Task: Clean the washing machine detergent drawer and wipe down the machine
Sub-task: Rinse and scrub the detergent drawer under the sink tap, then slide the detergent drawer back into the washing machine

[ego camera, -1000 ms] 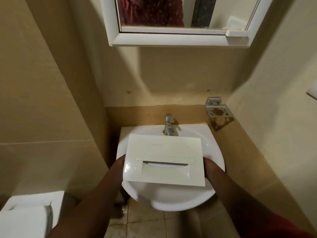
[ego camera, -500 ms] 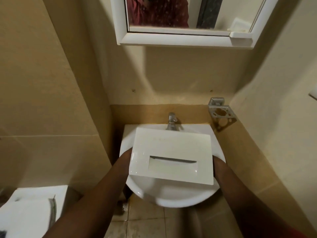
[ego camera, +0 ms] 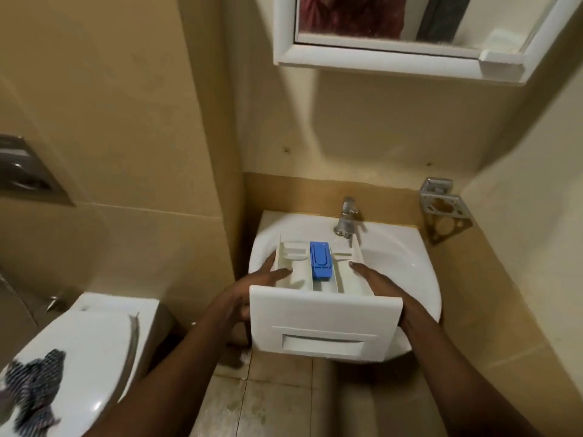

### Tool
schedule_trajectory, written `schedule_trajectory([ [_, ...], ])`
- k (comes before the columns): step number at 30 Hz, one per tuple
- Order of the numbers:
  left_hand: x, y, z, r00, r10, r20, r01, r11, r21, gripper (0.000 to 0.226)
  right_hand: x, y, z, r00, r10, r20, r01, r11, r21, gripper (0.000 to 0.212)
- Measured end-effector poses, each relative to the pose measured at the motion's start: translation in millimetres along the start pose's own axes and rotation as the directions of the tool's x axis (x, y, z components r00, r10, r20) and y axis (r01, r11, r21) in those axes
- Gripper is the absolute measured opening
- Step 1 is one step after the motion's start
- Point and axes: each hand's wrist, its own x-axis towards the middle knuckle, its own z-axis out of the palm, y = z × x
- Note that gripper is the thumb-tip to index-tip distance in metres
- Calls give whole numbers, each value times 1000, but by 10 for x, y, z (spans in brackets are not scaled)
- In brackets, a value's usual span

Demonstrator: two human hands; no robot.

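over sink [ego camera: 422, 279], drawer [ego camera: 325, 320] in left hand [ego camera: 252, 288], right hand [ego camera: 375, 279]

The detergent drawer [ego camera: 325, 323] lies over the sink [ego camera: 407, 250]; the tap [ego camera: 346, 217] stands at the sink's back, the toilet [ego camera: 88, 345] to its left, the wall holder [ego camera: 444, 207] to its right.

So the white sink [ego camera: 410, 266] has the detergent drawer [ego camera: 318, 323] lying across its left half, can't tell if it actually rests on the rim. Tap [ego camera: 346, 216] at the far edge. Off to the near left, a closed toilet lid [ego camera: 79, 357] with a checked cloth [ego camera: 34, 386] on it.

Beige tiled walls [ego camera: 126, 105], framed mirror [ego camera: 410, 36]
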Motion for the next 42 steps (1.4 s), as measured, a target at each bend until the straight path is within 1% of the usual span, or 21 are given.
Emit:
schedule_trajectory([
  [2, -188, -58, -91, 999, 33, -9, -33, 999, 37, 51, 21, 63, 133, 999, -36, 27, 36, 999, 5, 68],
  [3, -265, -146, -192, 999, 48, -20, -47, 998, 48, 55, 51, 99, 225, 998, -48, 33, 48, 999, -11, 73],
  [4, -380, -240, -308, 998, 57, -40, -55, 997, 58, 61, 1, 109, 379, 996, -66, 64, 68, 997, -35, 72],
  [5, -492, -327, -430, 996, 56, -66, -53, 997, 48, 66, 2, 130, 519, 991, -93, 91, 98, 994, -54, 69],
  [7, -799, -511, -643, 993, 56, -104, -57, 998, -4, 65, -85, 119, 851, 980, -136, 147, 153, 981, -118, 58],
  [9, -1246, -666, -839, 980, 91, -175, -100, 994, -39, 50, -212, 127, 1260, 956, -186, 225, 223, 963, -150, 38],
  [11, -1732, -903, -1147, 948, 123, -293, -164, 979, -118, 40, -385, 160, 1741, 930, -246, 272, 304, 932, -198, 27],
  [13, -2263, -1207, -1508, 871, 109, -479, -247, 940, -236, 52, -559, 242, 2253, 899, -282, 334, 365, 905, -220, 27],
  [15, -2822, -1568, -1812, 723, 59, -689, -391, 856, -338, 66, -779, 372, 2786, 866, -291, 407, 406, 884, -232, 33],
  [16, -3108, -1746, -1941, 651, 34, -759, -473, 799, -371, 69, -870, 446, 3075, 848, -289, 445, 424, 873, -242, 34],
  [17, -3362, -1878, -2020, 607, 11, -795, -541, 738, -403, 70, -965, 509, 3352, 830, -278, 483, 434, 867, -246, 34],
  [20, -4121, -2185, -2133, 548, -23, -836, -675, 578, -458, 71, -1408, 669, 4210, 765, -258, 590, 476, 844, -247, 31],
  [23, -4811, -2435, -2248, 456, -71, -887, -761, 485, -430, 84, -1846, 872, 5030, 674, -213, 707, 526, 811, -256, 39],
  [27, -5530, -2863, -2311, 272, -164, -948, -891, 329, -312, 96, -2374, 1166, 5909, 586, -161, 794, 544, 804, -239, 46],
  [29, -5814, -3063, -2355, 199, -194, -960, -944, 225, -242, 104, -2638, 1296, 6268, 552, -145, 821, 544, 809, -223, 39],
  [30, -5956, -3160, -2374, 181, -191, -965, -962, 169, -214, 105, -2759, 1367, 6462, 548, -131, 826, 541, 809, -230, 43],
  [32, -6153, -3316, -2414, 168, -149, -974, -977, 109, -185, 99, -2916, 1486, 6782, 534, -101, 839, 548, 797, -252, 42],
  [34, -6285, -3439, -2461, 167, -95, -981, -980, 93, -176, 100, -3071, 1566, 7030, 518, -95, 850, 551, 798, -246, 30],
  [36, -6492, -3523, -2516, 143, -72, -987, -978, 145, -152, 116, -3244, 1715, 7355, 499, -45, 865, 559, 780, -282, 31],
  [39, -6720, -3621, -2719, 104, -108, -989, -971, 202, -124, 128, -3421, 1864, 7747, 412, -18, 911, 601, 758, -256, 36],
  [42, -6906, -3706, -3077, 77, -176, -981, -984, 144, -103, 126, -3484, 1960, 8191, 344, 54, 937, 613, 743, -268, 37],
])
